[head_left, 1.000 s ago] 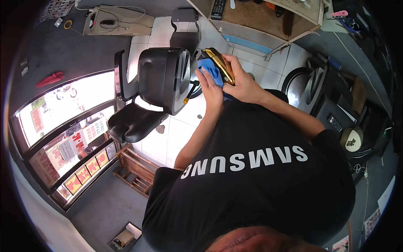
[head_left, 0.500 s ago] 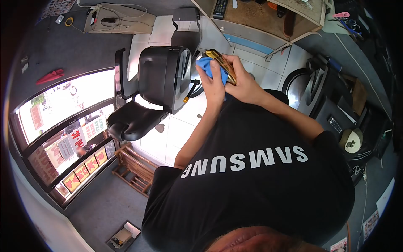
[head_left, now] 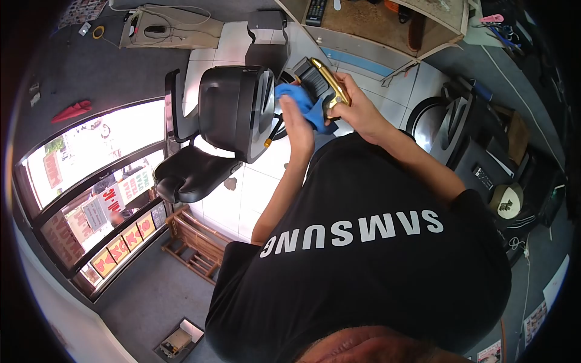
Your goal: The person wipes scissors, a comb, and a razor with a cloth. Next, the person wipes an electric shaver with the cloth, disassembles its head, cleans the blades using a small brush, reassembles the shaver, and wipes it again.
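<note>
My right hand (head_left: pixel 362 116) is closed around a gold and black hair clipper (head_left: pixel 325 80), its dark ridged face turned upward. My left hand (head_left: pixel 296 126) holds a blue cloth (head_left: pixel 295 97) just left of the clipper. Part of the cloth hangs below the clipper, near its lower end. The cloth hides some of my left fingers.
A black barber chair (head_left: pixel 227 109) stands to the left on white tiles. Ahead is a wooden cabinet (head_left: pixel 363 30) with a remote control (head_left: pixel 316 12) on it. At right is a round black-rimmed base (head_left: pixel 426 124). A bamboo rack (head_left: pixel 192 242) stands by the window.
The clipper has turned, so its black ridged face now shows. My left hand and the blue cloth have moved slightly left and down, apart from the clipper's gold side.
</note>
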A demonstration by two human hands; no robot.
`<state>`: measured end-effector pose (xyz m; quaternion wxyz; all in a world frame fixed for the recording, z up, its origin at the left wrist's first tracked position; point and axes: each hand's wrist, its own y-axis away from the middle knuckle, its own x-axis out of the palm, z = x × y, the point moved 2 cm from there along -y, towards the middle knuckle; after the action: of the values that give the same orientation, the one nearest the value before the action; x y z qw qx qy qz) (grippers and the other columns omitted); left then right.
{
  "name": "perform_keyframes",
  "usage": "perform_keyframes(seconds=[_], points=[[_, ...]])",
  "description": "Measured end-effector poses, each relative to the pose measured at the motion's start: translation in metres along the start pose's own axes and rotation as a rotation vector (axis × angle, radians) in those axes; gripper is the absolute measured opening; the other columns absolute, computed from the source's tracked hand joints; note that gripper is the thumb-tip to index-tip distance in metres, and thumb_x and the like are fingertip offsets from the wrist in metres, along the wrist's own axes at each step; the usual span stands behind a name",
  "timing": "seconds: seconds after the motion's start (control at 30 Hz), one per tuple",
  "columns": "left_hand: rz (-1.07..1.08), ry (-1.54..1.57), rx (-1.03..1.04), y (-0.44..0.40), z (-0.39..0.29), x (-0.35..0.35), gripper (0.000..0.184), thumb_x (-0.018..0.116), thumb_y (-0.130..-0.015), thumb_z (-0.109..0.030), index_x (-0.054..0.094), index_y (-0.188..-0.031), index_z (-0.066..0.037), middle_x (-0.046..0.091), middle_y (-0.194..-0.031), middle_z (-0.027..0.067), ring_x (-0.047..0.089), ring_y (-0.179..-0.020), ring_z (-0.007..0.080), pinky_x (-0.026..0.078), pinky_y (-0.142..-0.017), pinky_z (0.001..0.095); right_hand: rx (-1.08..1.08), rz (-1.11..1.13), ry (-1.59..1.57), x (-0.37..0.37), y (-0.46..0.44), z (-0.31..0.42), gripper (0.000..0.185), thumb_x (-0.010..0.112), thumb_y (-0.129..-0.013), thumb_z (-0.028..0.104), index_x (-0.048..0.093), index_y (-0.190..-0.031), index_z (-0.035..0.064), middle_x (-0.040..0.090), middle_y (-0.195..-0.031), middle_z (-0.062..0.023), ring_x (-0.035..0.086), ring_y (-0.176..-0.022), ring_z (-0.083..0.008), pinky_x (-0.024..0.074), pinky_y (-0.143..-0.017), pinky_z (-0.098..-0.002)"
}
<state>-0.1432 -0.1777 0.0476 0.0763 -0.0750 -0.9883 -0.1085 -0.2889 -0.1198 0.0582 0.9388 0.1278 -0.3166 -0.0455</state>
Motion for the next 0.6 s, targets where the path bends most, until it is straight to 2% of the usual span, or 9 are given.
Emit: perform_keyframes(seconds=[0.03,0.07,0.13,0.23,0.33,0.43,0.53,0.6], points=[[0.073,-0.2,-0.077,0.015,-0.02,0.012,0.042,0.043,-0.114,-0.044,0.046,-0.132,-0.005,0.057,-0.109,0.0091,0.059,-0.092,0.013,0.053,-0.079,0.0281,0.001,-0.023,0.036,-0.001,0.001,0.004,0.07,0.061,-0.088,-0.004,0.031,-0.151,0.0001,0.056,-0.125,-0.0114,0.062,-0.106,-0.0177,0.054,-0.091,-0.0333],[0.164,-0.407,0.168,0.014,-0.007,0.013,0.046,0.049,-0.113,-0.044,0.043,-0.135,-0.004,0.058,-0.114,0.0112,0.058,-0.099,0.0124,0.051,-0.083,0.0274,-0.074,-0.02,0.135,-0.001,0.001,0.004,0.07,0.061,-0.088,-0.003,0.03,-0.151,-0.0002,0.056,-0.127,-0.0121,0.061,-0.111,-0.0184,0.0514,-0.095,-0.0329],[0.269,-0.348,0.007,0.012,-0.004,0.009,0.047,0.054,-0.111,-0.044,0.046,-0.132,-0.002,0.061,-0.108,0.0103,0.06,-0.092,0.0122,0.051,-0.08,0.0288,-0.221,-0.017,0.331,-0.001,0.001,0.002,0.07,0.061,-0.088,-0.002,0.03,-0.151,-0.0008,0.056,-0.13,-0.0133,0.057,-0.122,-0.0199,0.0461,-0.104,-0.0319],[0.346,-0.318,-0.308,0.01,-0.005,0.0,0.046,0.054,-0.111,-0.043,0.053,-0.125,0.0,0.063,-0.097,0.0082,0.06,-0.085,0.0128,0.051,-0.076,0.0302,-0.357,-0.028,0.497,-0.006,0.001,-0.004,0.071,0.06,-0.088,-0.002,0.028,-0.152,-0.0009,0.055,-0.135,-0.0143,0.052,-0.13,-0.0203,0.0392,-0.11,-0.0305],[0.364,-0.651,-0.324,0.006,0.001,-0.011,0.043,0.053,-0.111,-0.04,0.059,-0.118,0.001,0.063,-0.091,0.0071,0.059,-0.083,0.0124,0.049,-0.073,0.031,-0.371,-0.05,0.511,-0.007,0.003,-0.006,0.074,0.061,-0.086,-0.003,0.029,-0.153,0.0019,0.054,-0.135,-0.0139,0.052,-0.129,-0.0194,0.0411,-0.109,-0.0313],[0.347,-0.773,-0.06,0.009,0.016,-0.02,0.04,0.053,-0.111,-0.037,0.06,-0.117,0.001,0.064,-0.094,0.0087,0.058,-0.081,0.0107,0.047,-0.07,0.0289,-0.115,-0.074,0.3,-0.006,0.009,0.008,0.076,0.061,-0.085,-0.004,0.029,-0.154,0.0048,0.054,-0.137,-0.0127,0.051,-0.128,-0.0193,0.0418,-0.108,-0.0318],[0.34,-0.472,-0.136,0.016,0.003,-0.009,0.035,0.056,-0.11,-0.033,0.06,-0.121,0.0,0.065,-0.097,0.0074,0.06,-0.084,0.0104,0.048,-0.073,0.029,-0.018,-0.045,0.133,-0.011,0.007,0.011,0.078,0.061,-0.083,-0.005,0.03,-0.154,0.0061,0.053,-0.139,-0.0122,0.051,-0.129,-0.0198,0.0423,-0.107,-0.0318],[0.343,-0.304,-0.236,0.018,-0.005,-0.002,0.033,0.058,-0.109,-0.03,0.06,-0.124,-0.001,0.066,-0.099,0.006,0.061,-0.087,0.0105,0.049,-0.076,0.0292,-0.114,-0.052,0.195,-0.011,0.005,0.014,0.078,0.061,-0.083,-0.004,0.03,-0.154,0.0061,0.053,-0.14,-0.0125,0.052,-0.128,-0.0201,0.0419,-0.108,-0.0322]])
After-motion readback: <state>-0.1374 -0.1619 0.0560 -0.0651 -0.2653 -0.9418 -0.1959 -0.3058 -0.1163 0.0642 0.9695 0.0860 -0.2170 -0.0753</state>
